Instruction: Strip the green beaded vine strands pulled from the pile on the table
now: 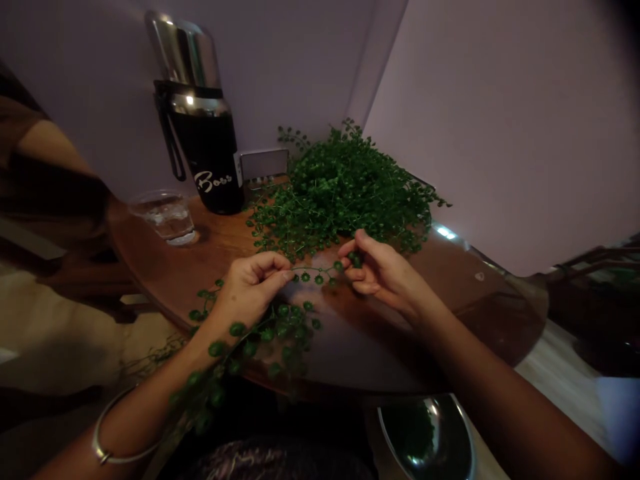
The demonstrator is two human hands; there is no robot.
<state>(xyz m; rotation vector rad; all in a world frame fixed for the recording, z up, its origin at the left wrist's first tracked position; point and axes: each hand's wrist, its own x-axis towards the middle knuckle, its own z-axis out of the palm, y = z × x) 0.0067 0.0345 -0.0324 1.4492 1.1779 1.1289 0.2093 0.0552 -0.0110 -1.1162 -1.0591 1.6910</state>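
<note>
My left hand (253,288) pinches a thin stem of a trailing green sprig (305,272) between thumb and fingers. The rest of the sprig, with its small round leaves, hangs down across my left wrist. My right hand (383,272) holds the sprig's far tip (356,260) between its fingertips, and the stem runs taut between my hands. Just beyond both hands lies a dense mound of similar leafy green stems (340,190) on the wooden table (200,267). A silver bangle (123,433) circles my left wrist.
A black and steel "Boss" flask (200,130) and a glass of water (165,217) stand at the table's back left. A person's brown sleeve (30,160) shows at far left. A shiny dark bowl (425,437) sits below the table's near edge.
</note>
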